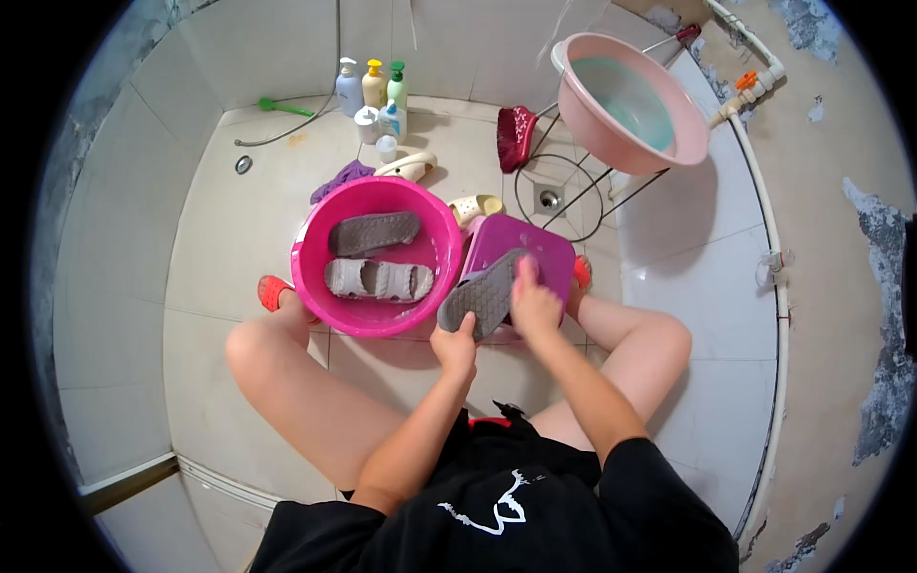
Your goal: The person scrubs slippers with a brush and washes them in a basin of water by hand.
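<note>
A dark grey slipper (483, 296) is tilted over a purple-pink stool (549, 250), its patterned sole facing up. My left hand (455, 344) is closed around its lower end, with the thumb on the sole. By the slipper's upper right edge is my right hand (535, 304), smeared by motion; whether it holds anything does not show. Left of the stool stands a bright pink basin (304, 277). Inside it lie a grey slipper (374, 233), sole up, and a lighter grey slipper (379, 281) with straps showing.
Behind the basin are a purple cloth (342, 180), cream clogs (475, 207) and several pump bottles (350, 88). A dark red shoe (516, 138) is near a metal stand (557, 212), which carries a pale pink basin (697, 134). A green brush (285, 107) lies by the back wall.
</note>
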### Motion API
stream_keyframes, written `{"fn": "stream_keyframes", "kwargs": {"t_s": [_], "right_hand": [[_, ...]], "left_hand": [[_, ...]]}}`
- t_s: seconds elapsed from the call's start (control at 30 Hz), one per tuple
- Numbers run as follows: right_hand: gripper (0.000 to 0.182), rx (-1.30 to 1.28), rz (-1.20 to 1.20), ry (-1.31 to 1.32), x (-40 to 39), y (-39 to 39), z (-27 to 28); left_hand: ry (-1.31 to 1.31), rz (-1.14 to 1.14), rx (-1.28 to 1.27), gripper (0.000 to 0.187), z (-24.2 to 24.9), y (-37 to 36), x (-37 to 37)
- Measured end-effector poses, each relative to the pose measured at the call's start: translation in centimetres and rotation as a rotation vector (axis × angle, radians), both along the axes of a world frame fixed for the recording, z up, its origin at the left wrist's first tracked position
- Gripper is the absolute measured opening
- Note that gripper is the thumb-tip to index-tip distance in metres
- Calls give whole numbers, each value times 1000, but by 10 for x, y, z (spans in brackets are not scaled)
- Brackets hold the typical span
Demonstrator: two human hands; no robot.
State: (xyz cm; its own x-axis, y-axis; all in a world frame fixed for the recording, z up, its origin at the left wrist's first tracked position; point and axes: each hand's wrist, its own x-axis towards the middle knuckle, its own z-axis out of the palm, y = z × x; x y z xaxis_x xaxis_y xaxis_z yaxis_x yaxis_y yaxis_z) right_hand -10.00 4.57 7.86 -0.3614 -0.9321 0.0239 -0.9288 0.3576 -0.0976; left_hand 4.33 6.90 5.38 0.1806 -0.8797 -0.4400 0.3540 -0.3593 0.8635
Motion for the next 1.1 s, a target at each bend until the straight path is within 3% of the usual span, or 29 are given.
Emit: {"fn": "stream_keyframes", "kwargs": {"t_s": [0.07,0.13,0.2,0.27,0.33,0.4,0.47,0.53,0.57,0.67,0.73,0.83,0.93,1.0,1.1], "right_hand": [[52,81,172,-142,37,37,23],[52,73,164,-72,15,34,3],[51,11,73,66,-19,14,-17],[50,14,-122,-63,-38,-10,-10],[50,-25,-117,-75,-14,-9,1],[52,81,135,-101,25,14,21],[53,125,347,-175,29,27,24],[49,84,318,-30,-8,7,1],[42,51,187,53,-24,-9,-3],[33,19,-25,-48,-25,-32,14],[39,120,176,-56,8,-16,27],[42,166,374,-173,27,4,28],[47,122,160,-13,-21,-22,4],[48,3,-48,-166,-44,-44,-3],[50,-86,-38,-347,-14,-49,29]], "left_hand": [[35,28,-23,26,-13,0,-2],[56,47,-30,26,-10,7,-2],[115,0,100,27,22,3,5],[129,-34,171,26,43,-1,8],[164,-19,222,24,46,-1,8],[117,-13,112,23,0,0,3],[59,-5,20,22,-12,1,1],[160,-2,74,23,7,6,4],[157,-2,74,23,12,6,5],[166,-36,144,24,12,3,5],[87,-11,29,26,-6,2,0],[112,21,90,28,15,6,4],[90,-36,31,29,-15,4,3],[118,27,-11,29,6,-5,8],[61,154,-103,29,40,-30,33]]}}
